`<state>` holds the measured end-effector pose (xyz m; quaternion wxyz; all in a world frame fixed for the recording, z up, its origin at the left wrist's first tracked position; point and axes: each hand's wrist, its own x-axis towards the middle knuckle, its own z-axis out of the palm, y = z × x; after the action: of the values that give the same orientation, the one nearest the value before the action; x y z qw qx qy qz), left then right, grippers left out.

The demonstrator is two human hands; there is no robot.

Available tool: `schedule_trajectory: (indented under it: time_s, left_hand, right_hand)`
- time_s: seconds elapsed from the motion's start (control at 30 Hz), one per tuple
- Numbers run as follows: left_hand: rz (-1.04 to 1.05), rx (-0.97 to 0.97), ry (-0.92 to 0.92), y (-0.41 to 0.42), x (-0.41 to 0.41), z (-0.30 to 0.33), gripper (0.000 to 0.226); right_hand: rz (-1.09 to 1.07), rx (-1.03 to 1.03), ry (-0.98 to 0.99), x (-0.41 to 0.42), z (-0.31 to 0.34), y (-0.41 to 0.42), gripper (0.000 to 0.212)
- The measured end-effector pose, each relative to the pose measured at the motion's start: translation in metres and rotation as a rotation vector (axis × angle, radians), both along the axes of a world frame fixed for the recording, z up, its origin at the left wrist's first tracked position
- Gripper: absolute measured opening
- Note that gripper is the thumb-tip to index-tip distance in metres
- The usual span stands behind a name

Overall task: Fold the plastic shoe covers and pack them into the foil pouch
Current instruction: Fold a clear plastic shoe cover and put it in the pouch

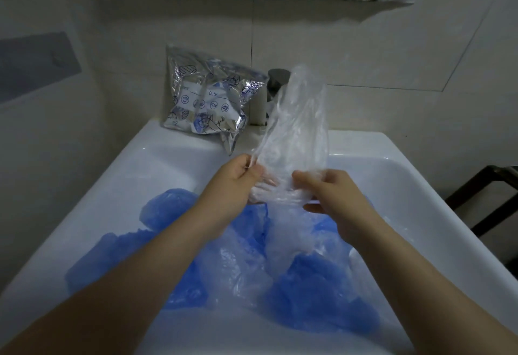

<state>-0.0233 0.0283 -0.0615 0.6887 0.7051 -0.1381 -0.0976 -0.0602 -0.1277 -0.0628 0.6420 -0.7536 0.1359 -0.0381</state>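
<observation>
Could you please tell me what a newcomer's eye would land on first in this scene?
First, the clear shoe cover held up over the white sink, gripped by the left hand and the right hand. Next, the blue shoe covers heaped in the basin below, and the foil pouch leaning against the wall behind.

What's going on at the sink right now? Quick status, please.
Left hand and right hand both grip a clear cover, held up over the sink. Blue covers piled below. Pouch waits behind, nothing in the way.
</observation>
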Motion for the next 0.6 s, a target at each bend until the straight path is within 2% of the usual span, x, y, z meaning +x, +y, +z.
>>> schedule_trajectory:
  time_s: [0.07,0.2,0.33,0.4,0.47,0.6]
  left_hand:
    - [0.035,-0.003,0.047,0.0,-0.001,0.0,0.016]
    - [0.015,0.228,0.026,0.004,0.0,-0.005,0.007]
    - [-0.031,0.113,0.156,0.005,0.002,0.0,0.016]
    - [-0.042,0.046,0.216,0.007,0.003,0.001,0.015]
    - [-0.044,-0.046,0.291,0.008,0.003,0.004,0.013]
    - [-0.061,-0.364,0.516,0.008,0.003,0.01,0.022]
  right_hand:
    - [0.043,-0.055,0.006,0.0,0.0,0.0,0.015]
    - [0.159,-0.085,0.024,-0.004,0.006,0.001,0.021]
    - [0.285,-0.109,0.105,-0.007,0.009,-0.004,0.021]
    - [0.279,0.018,0.079,-0.004,0.009,-0.008,0.022]
    - [0.259,0.246,0.044,-0.002,0.01,-0.01,0.024]
    - [0.214,0.702,0.08,0.002,0.009,-0.012,0.027]
